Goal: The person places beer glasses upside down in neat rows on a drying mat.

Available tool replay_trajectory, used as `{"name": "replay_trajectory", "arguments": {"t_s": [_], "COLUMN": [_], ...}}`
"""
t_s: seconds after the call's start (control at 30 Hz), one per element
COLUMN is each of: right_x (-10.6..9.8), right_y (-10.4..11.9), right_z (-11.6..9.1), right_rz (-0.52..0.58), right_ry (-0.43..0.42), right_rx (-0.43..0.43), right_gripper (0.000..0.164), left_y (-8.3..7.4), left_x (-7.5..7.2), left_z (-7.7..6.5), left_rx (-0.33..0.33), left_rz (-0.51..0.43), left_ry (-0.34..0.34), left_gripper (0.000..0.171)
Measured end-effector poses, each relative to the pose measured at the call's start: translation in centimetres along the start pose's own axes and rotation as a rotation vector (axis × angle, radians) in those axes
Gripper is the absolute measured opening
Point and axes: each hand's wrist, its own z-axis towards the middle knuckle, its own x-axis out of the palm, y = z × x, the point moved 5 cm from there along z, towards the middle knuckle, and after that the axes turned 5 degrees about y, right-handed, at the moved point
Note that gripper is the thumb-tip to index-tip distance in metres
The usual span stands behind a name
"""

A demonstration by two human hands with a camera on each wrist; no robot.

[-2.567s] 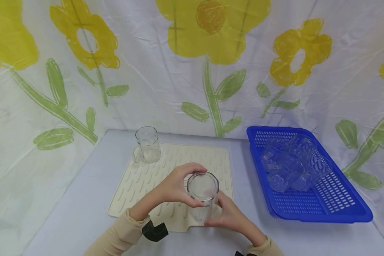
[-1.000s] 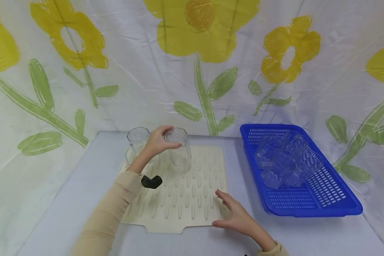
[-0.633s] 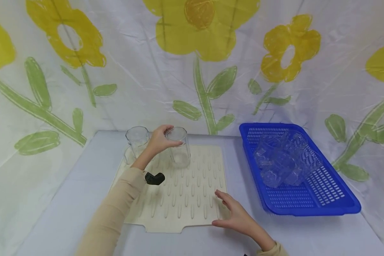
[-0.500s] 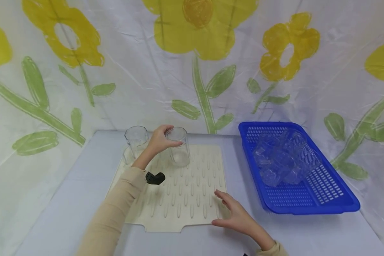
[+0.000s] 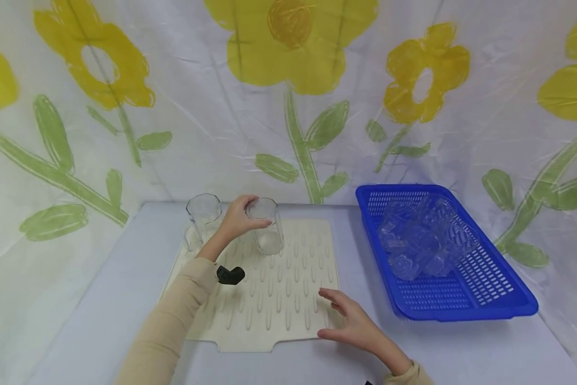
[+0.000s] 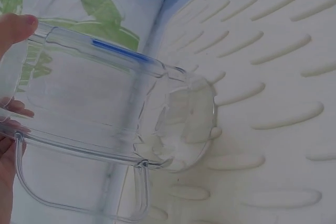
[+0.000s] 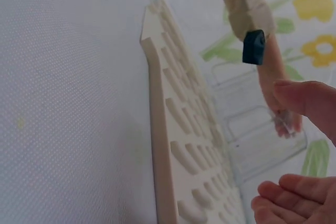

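My left hand (image 5: pixel 237 218) grips a clear glass mug (image 5: pixel 270 240) near its top end, thumb and fingers on opposite sides. In the left wrist view the mug's handle (image 6: pixel 79 208) shows, and its lower end meets the ribbed cream drying mat (image 6: pixel 294 150). A second glass mug (image 5: pixel 205 211) stands upright at the mat's back left corner, partly behind the left hand. Over the mat's front right edge hovers my right hand (image 5: pixel 348 323), thumb and fingers spread apart with nothing between them, as the right wrist view also shows.
On the right, a blue plastic basket (image 5: pixel 466 313) holds several clear glass mugs (image 5: pixel 418 240) heaped toward its back. Behind the white-covered table (image 5: pixel 110 299) hangs a flower-printed curtain (image 5: pixel 201 107).
Earlier both hands held the mug over the mat's front; the left hand carried it back beside the other mug. The right hand let go and stayed near the front edge. Lately little has moved.
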Motion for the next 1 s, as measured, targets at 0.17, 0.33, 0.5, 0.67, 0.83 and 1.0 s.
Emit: {"name": "replay_trajectory", "arguments": {"t_s": [0.17,0.33,0.5,0.67,0.83,1.0], "right_x": [-0.2,-0.3,-0.4,-0.9,-3.1,-6.4], "right_y": [0.3,0.4,0.9,2.2,4.7,7.1], "right_z": [-0.1,-0.2,-0.4,-0.6,-0.6,-0.7], "right_rz": [0.039,0.060,0.051,0.019,0.047,0.000], "right_ry": [-0.001,0.005,0.004,0.006,-0.006,-0.074], "right_rx": [-0.017,-0.016,-0.040,-0.109,-0.183,-0.228], "right_gripper": [0.072,0.070,0.070,0.067,0.068,0.072], "left_y": [0.3,0.2,0.1,-0.1,-0.2,-0.1], "left_x": [0.1,0.2,0.4,0.6,0.7,0.7], "left_z": [-0.3,-0.3,-0.3,-0.4,-0.5,-0.6], "left_rx": [0.010,-0.005,-0.027,-0.033,-0.031,-0.021], "left_rz": [0.001,0.018,0.020,0.014,0.014,0.015], "left_ry": [-0.016,-0.002,0.023,0.037,0.037,0.010], "left_gripper": [0.069,0.070,0.071,0.072,0.072,0.072]}}
